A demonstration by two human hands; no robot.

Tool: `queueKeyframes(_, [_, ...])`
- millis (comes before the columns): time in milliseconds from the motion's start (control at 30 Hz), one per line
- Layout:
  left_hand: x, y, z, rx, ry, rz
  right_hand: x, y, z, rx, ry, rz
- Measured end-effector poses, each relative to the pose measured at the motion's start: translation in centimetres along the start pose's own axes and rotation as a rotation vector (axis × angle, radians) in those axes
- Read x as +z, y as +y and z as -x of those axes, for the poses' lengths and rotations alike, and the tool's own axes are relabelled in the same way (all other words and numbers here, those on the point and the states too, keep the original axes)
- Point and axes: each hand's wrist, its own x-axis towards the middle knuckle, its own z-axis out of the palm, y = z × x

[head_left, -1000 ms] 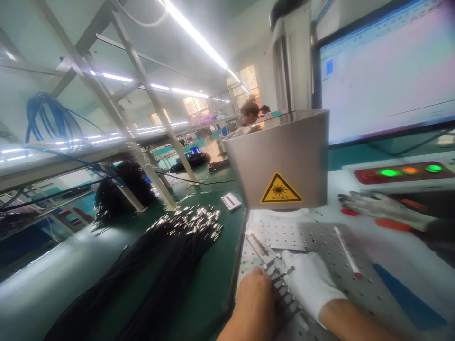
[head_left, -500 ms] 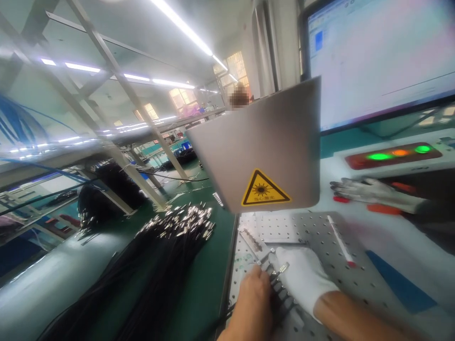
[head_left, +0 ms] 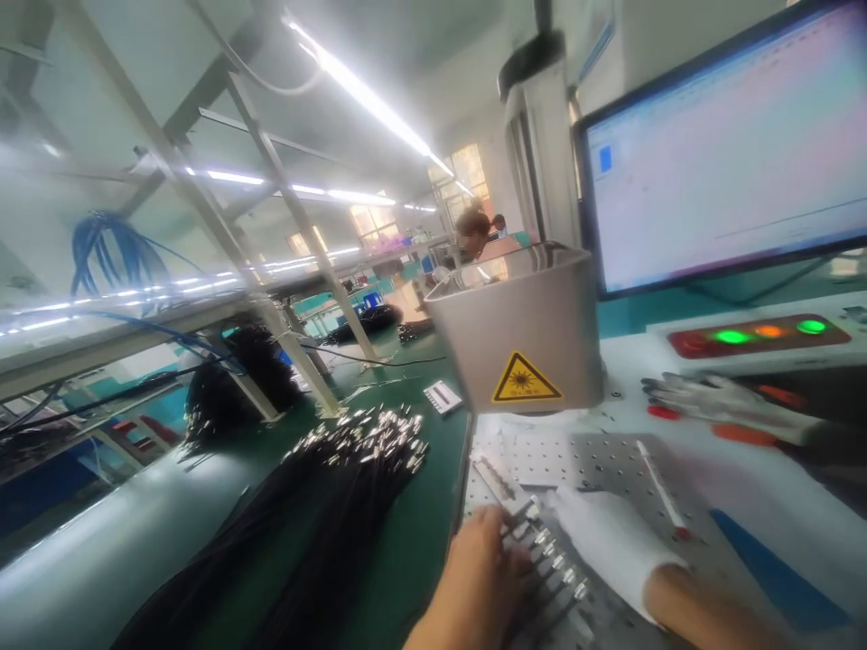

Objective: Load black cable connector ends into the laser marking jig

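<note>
My bare left hand (head_left: pixel 482 564) is curled over the black cables at the left side of a metal fixture, its fingertips closed on a cable near the row's far end. Several silver cable connectors (head_left: pixel 556 558) lie side by side in the row. My right hand (head_left: pixel 610 542), in a white glove, is just right of the connectors; its fingers are smeared by motion, so their grip does not show. A pale slotted strip (head_left: pixel 494 477) lies beyond my left fingertips on the perforated metal plate (head_left: pixel 575 456).
A grey metal housing (head_left: pixel 535 334) with a laser warning sign stands behind the plate. Black cables (head_left: pixel 325 524) with silver ends are bundled on the green bench at left. To the right are a marker (head_left: pixel 662 492), a glove (head_left: pixel 724 397) and a monitor (head_left: pixel 731 153). People sit farther back.
The view has shifted, so things sit lower in it. My right hand has drawn slightly away from the row, leaving several connectors uncovered. A connector previously raised by its fingers now lies lower.
</note>
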Motion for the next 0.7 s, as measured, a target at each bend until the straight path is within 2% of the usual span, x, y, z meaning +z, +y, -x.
queueKeyframes(100, [-1.0, -0.6, 0.3, 0.122, 0.090, 0.086, -0.3, 1.6, 0.2, 0.038, -0.031, -0.193])
queueKeyframes(200, [-0.8, -1.0, 0.1, 0.019, 0.070, 0.040, -0.2, 2.1, 0.4, 0.121, -0.046, -0.340])
queueKeyframes(267, [-0.3, -1.1, -0.2, -0.025, 0.056, -0.008, -0.3, 1.8, 0.6, 0.117, -0.060, -0.283])
queueKeyframes(433, [0.8, -1.8, -0.6, 0.063, 0.039, -0.078, 0.0, 0.8, 1.0, 0.107, -0.104, -0.116])
queueKeyframes(567, [0.9, -1.9, -0.6, -0.010, 0.043, -0.058, 1.9, 1.3, 1.7, -0.065, -0.021, -0.072])
queueKeyframes(633, [0.9, -1.7, -0.6, -0.023, 0.046, -0.054, 3.1, 1.6, 2.0, -0.126, 0.008, 0.057])
queueKeyframes(700, [1.1, -1.6, -0.6, -0.039, 0.050, -0.059, 4.2, 1.7, 2.1, -0.124, 0.000, 0.261])
